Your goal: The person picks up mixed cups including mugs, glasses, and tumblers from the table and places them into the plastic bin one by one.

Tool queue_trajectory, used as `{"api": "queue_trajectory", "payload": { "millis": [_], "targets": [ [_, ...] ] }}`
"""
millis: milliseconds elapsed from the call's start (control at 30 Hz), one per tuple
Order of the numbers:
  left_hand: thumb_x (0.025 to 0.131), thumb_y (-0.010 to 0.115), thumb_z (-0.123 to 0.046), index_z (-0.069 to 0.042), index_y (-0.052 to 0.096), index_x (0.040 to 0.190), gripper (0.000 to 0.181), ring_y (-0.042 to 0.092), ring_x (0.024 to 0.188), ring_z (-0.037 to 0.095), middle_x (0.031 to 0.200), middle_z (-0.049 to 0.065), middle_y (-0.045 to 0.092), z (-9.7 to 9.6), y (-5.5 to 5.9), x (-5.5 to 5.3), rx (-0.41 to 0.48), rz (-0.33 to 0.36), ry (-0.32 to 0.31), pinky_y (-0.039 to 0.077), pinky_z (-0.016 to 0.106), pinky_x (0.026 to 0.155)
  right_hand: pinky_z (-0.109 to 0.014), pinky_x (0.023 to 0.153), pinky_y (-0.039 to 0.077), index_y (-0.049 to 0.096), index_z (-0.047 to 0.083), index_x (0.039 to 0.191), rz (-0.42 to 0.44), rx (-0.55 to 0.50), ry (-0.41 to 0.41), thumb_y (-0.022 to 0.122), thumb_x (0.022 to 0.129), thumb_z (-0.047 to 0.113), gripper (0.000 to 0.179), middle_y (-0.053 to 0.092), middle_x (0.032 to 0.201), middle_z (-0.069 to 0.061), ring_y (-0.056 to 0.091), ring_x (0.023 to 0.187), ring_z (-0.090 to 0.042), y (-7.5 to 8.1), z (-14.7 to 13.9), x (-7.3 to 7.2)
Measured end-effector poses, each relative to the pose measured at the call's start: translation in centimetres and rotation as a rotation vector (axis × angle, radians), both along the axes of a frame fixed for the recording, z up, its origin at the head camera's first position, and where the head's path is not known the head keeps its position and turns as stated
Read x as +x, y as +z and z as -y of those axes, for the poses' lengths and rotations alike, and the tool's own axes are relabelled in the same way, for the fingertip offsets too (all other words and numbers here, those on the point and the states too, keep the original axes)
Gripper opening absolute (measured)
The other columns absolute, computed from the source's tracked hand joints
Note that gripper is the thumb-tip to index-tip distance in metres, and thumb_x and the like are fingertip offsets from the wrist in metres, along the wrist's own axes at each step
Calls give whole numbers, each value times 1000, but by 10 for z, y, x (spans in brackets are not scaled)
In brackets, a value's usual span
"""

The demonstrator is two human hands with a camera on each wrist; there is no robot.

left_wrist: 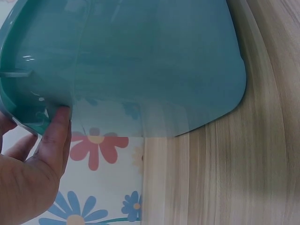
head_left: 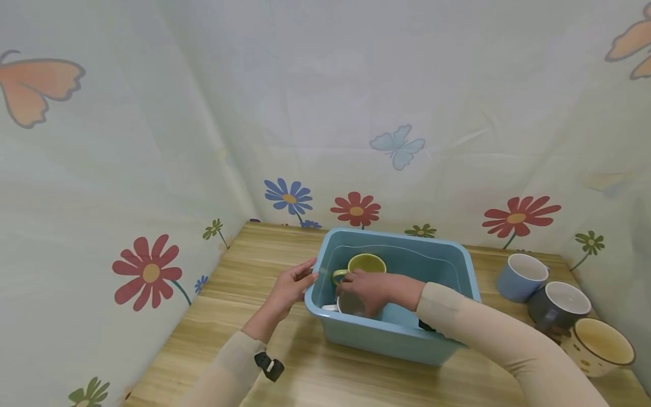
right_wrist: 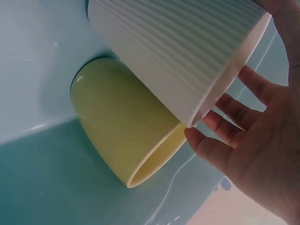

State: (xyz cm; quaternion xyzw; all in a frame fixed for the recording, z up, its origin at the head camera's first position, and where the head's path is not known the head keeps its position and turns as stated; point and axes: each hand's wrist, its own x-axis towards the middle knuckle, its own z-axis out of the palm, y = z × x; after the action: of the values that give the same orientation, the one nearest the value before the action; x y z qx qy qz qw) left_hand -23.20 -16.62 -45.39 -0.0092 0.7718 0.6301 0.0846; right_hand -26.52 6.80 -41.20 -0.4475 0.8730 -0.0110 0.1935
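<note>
A blue plastic tub (head_left: 386,339) stands on the wooden table. My left hand (head_left: 290,288) grips its left rim; in the left wrist view the fingers (left_wrist: 55,136) lie against the wall under the lip. My right hand (head_left: 365,289) reaches down inside the tub and holds a white ribbed mug (right_wrist: 173,47) by its rim, with the fingertips (right_wrist: 194,136) spread along the mouth. The mug stands at the tub's left front corner, handle toward the left wall. Close behind it sits a yellow-green mug (right_wrist: 117,117), mouth up, its handle (head_left: 338,276) also pointing left.
Right of the tub stand a light blue mug (head_left: 516,285), a dark grey mug (head_left: 549,311) and a cream spotted mug (head_left: 590,359), in a row beyond my right forearm. A flowered cloth (head_left: 325,113) hangs behind and to the left of the table (head_left: 259,249).
</note>
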Motion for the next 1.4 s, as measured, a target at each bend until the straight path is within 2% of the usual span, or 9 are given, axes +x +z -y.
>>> {"api": "queue_trajectory", "payload": {
  "millis": [367,800,1000,1400],
  "targets": [
    [103,60,-17,-14,50,152,49,63,126,37,147,24,57,-2,2,3,8,1,15,63,50,89,-40,111,50,54,23,142,-26,30,9,91,76,32,76,56,142,-5,46,123,-20,-3,1,0],
    [104,60,-17,-13,51,152,49,63,125,37,148,24,56,-2,3,3,23,12,17,63,50,88,-42,113,49,53,25,142,-15,56,16,92,76,28,76,53,143,-4,45,126,-20,-2,1,0],
    [103,60,-16,-12,51,151,49,64,124,37,147,25,57,-2,2,2,26,-1,21,64,50,87,-41,112,50,52,26,143,-30,59,41,90,78,28,76,52,144,-4,45,127,-20,-4,0,1],
    [103,60,-14,-11,51,151,49,66,121,34,144,25,59,-3,-1,0,37,-9,23,63,51,88,-40,110,54,52,32,146,-55,99,41,89,80,20,76,52,147,0,45,127,-18,-5,0,6]
  ]
}}
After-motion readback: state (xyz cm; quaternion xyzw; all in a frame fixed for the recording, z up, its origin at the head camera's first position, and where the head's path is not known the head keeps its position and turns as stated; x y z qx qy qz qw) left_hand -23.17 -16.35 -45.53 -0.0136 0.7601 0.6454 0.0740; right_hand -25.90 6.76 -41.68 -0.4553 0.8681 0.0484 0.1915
